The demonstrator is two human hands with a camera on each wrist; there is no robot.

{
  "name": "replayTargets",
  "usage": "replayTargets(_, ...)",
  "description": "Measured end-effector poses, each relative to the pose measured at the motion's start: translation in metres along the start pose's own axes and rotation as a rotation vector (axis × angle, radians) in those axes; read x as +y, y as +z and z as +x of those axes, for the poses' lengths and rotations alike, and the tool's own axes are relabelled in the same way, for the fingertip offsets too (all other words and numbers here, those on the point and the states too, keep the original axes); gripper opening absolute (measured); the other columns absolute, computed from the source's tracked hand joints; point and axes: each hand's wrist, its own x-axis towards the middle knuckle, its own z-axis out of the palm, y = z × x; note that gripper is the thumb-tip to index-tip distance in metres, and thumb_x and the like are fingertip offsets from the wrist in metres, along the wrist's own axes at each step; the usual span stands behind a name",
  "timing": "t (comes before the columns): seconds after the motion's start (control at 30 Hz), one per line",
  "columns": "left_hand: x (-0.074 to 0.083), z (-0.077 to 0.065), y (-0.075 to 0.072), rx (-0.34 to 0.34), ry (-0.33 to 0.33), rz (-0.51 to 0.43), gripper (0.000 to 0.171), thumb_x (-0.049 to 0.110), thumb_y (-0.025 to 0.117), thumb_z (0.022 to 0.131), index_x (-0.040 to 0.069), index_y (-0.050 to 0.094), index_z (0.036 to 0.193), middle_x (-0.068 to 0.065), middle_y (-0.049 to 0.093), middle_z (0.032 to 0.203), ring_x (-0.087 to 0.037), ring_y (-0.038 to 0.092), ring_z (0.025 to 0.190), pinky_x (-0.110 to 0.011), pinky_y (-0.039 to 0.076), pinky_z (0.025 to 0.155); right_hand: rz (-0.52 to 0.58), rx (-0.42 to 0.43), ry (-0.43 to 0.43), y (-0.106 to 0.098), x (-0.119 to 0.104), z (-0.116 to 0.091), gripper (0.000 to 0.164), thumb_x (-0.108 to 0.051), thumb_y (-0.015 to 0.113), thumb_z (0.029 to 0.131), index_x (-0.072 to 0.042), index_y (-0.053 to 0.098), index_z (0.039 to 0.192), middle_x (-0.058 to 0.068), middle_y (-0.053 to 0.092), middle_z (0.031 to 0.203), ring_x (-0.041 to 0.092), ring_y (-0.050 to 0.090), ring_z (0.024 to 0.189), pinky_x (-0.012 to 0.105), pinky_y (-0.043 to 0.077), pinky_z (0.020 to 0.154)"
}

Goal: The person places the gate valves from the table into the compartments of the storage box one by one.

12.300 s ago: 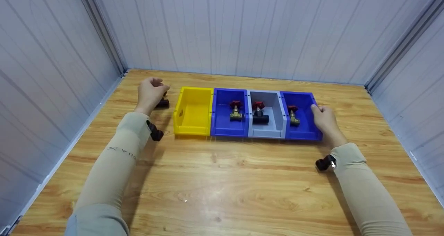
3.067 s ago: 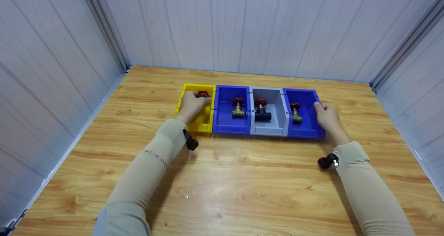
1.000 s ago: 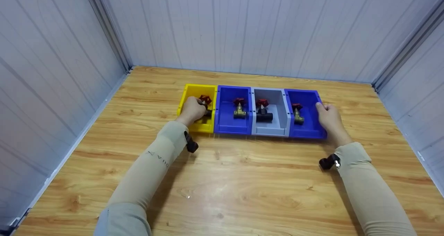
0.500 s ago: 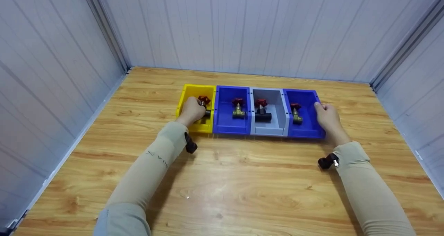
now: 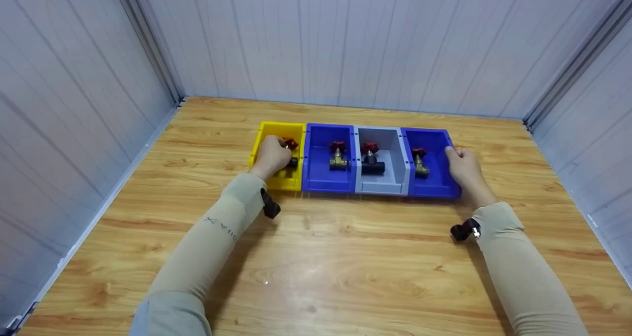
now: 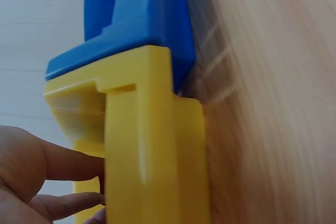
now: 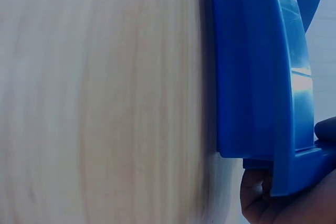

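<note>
My left hand (image 5: pixel 272 154) reaches into the yellow bin (image 5: pixel 280 184) and pinches a black valve with a red handwheel (image 5: pixel 291 143). The hand covers much of that valve. In the left wrist view, the thumb and fingertips of my left hand (image 6: pixel 31 182) go behind the yellow bin's wall (image 6: pixel 139 156). At the row's other end, my right hand (image 5: pixel 464 172) grips the side wall of the right blue bin (image 5: pixel 438 178). In the right wrist view, my right hand's fingers (image 7: pixel 254 198) curl under the blue rim (image 7: pixel 286 177).
The middle blue bin (image 5: pixel 316 178) holds a brass valve (image 5: pixel 338 161) with a red handwheel. A black valve (image 5: pixel 374 167) lies in the grey bin (image 5: pixel 392 185), and another brass valve (image 5: pixel 420 167) in the right blue bin. Panel walls (image 5: pixel 321 45) enclose the wooden table (image 5: pixel 345 257).
Earlier my left hand was left of the row, beside a black valve on the table; it then moved into the yellow bin with the valve. My right hand has kept its grip.
</note>
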Motion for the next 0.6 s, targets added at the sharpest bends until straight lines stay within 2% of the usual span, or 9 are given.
replayTargets(0.07, 0.001, -0.001, -0.001, -0.001, -0.006, -0.011, 0.03, -0.001, 0.049, 0.098, -0.004, 0.072, 0.117, -0.016, 0.069, 0.122, -0.027, 0.055, 0.097, -0.036, 0.043, 0.079, 0.006, -0.011, 0.015, 0.0, 0.0, 0.0, 0.038, -0.043, 0.042, 0.115, -0.013, 0.045, 0.092, 0.0, 0.045, 0.09, 0.016, 0.048, 0.086, 0.027, 0.044, 0.069)
replayTargets(0.17, 0.004, -0.002, -0.003, 0.001, -0.016, -0.033, 0.026, -0.002, 0.049, 0.098, -0.003, 0.071, 0.112, -0.012, 0.067, 0.115, -0.026, 0.053, 0.096, -0.035, 0.041, 0.079, 0.009, -0.019, 0.029, 0.0, -0.001, 0.001, 0.038, -0.044, 0.042, 0.115, -0.013, 0.046, 0.093, 0.002, 0.045, 0.093, 0.016, 0.048, 0.089, 0.027, 0.045, 0.071)
replayTargets(0.27, 0.006, -0.004, -0.006, -0.011, -0.015, -0.075, 0.033, 0.001, 0.053, 0.101, -0.003, 0.072, 0.127, -0.015, 0.07, 0.126, -0.026, 0.061, 0.107, -0.035, 0.05, 0.089, 0.023, -0.029, 0.044, -0.001, 0.0, 0.001, 0.038, -0.045, 0.042, 0.115, -0.012, 0.046, 0.095, 0.003, 0.046, 0.097, 0.016, 0.048, 0.091, 0.026, 0.046, 0.073)
replayTargets(0.4, 0.012, -0.006, -0.009, -0.02, -0.018, -0.111, 0.048, 0.005, 0.056, 0.103, -0.003, 0.06, 0.15, -0.02, 0.063, 0.15, -0.029, 0.062, 0.131, -0.04, 0.054, 0.111, 0.033, -0.023, 0.034, -0.003, 0.001, 0.002, 0.039, -0.046, 0.044, 0.115, -0.012, 0.048, 0.096, 0.003, 0.047, 0.099, 0.015, 0.048, 0.093, 0.026, 0.045, 0.075)
replayTargets(0.5, 0.016, -0.008, -0.012, -0.019, -0.035, -0.142, 0.054, 0.008, 0.058, 0.105, -0.002, 0.052, 0.158, -0.019, 0.056, 0.159, -0.029, 0.058, 0.141, -0.042, 0.05, 0.119, 0.048, 0.008, 0.01, -0.003, 0.002, 0.003, 0.038, -0.045, 0.049, 0.113, -0.012, 0.051, 0.096, 0.001, 0.05, 0.099, 0.013, 0.05, 0.092, 0.024, 0.046, 0.076)
replayTargets(0.6, 0.018, -0.01, -0.015, -0.014, -0.045, -0.172, 0.054, 0.011, 0.061, 0.106, 0.0, 0.051, 0.158, -0.018, 0.056, 0.159, -0.029, 0.058, 0.141, -0.043, 0.05, 0.12, 0.08, 0.031, 0.006, -0.004, 0.003, 0.004, 0.036, -0.045, 0.054, 0.112, -0.012, 0.057, 0.099, -0.002, 0.053, 0.101, 0.011, 0.051, 0.093, 0.023, 0.046, 0.079)
